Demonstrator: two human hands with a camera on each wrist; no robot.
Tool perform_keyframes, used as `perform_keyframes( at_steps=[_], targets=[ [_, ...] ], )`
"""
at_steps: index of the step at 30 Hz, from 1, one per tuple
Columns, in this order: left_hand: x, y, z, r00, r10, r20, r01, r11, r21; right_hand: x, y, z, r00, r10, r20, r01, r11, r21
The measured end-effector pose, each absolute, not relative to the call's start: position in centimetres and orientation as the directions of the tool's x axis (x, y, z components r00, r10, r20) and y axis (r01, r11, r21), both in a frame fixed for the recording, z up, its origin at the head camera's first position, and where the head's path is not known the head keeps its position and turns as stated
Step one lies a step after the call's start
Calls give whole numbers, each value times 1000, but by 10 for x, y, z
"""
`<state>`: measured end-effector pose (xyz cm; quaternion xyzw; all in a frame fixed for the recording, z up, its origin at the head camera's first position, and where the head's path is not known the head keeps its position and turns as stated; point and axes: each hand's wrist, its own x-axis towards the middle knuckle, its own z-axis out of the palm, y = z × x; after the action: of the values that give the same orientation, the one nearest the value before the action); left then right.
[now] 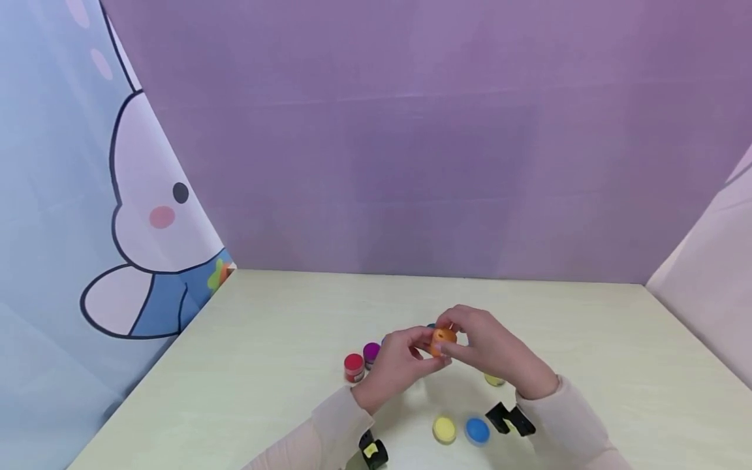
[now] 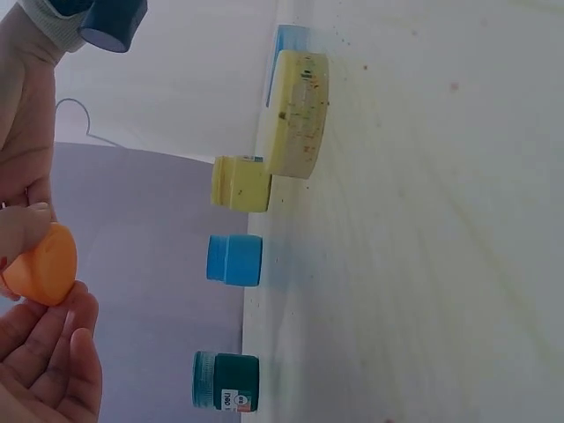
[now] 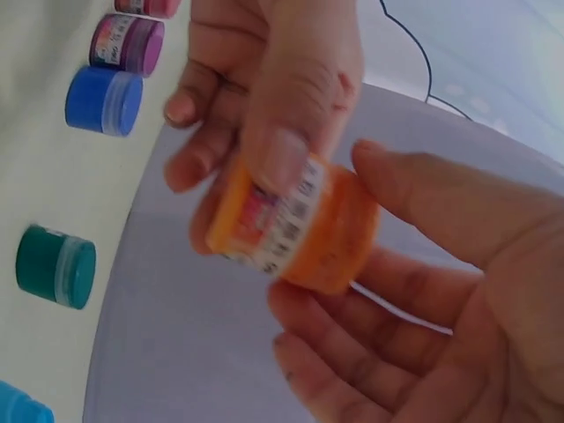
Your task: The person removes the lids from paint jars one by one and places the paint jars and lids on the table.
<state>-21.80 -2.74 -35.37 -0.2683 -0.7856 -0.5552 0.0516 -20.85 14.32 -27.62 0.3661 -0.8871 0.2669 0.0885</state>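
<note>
Both hands meet over the table around a small orange paint jar (image 1: 442, 341). In the right wrist view its printed label (image 3: 291, 216) shows, and the jar is tilted. My left hand (image 1: 396, 362) pinches the labelled part, the thumb pressed over the label. My right hand (image 1: 490, 349) grips the other end between thumb and fingers. The left wrist view shows the jar's smooth orange end (image 2: 48, 264) amid the fingers. Whether the lid is loose cannot be seen.
Left of the hands stand a red jar (image 1: 354, 367), a purple jar (image 1: 371, 353) and a blue jar (image 3: 101, 99). Beyond are a dark green jar (image 2: 233, 382), light blue jar (image 2: 242, 260) and yellow jar (image 2: 238, 183). Yellow (image 1: 444, 430) and blue (image 1: 478, 431) round pieces lie nearer.
</note>
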Motion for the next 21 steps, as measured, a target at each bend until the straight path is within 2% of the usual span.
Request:
perform_keyframes(
  at_steps=[8, 14, 21],
  targets=[
    [-218, -27, -350, -860, 350, 371, 469, 255, 846, -207, 136, -279, -784, -505, 361, -621, 644, -446],
    [-218, -27, -348, -845, 346, 407, 498, 235, 834, -207, 134, -275, -797, -479, 368, -603, 656, -453],
    [-217, -29, -346, -858, 348, 379, 470, 230, 852, -205, 134, -271, -790, -498, 358, -612, 668, -422]
  ],
)
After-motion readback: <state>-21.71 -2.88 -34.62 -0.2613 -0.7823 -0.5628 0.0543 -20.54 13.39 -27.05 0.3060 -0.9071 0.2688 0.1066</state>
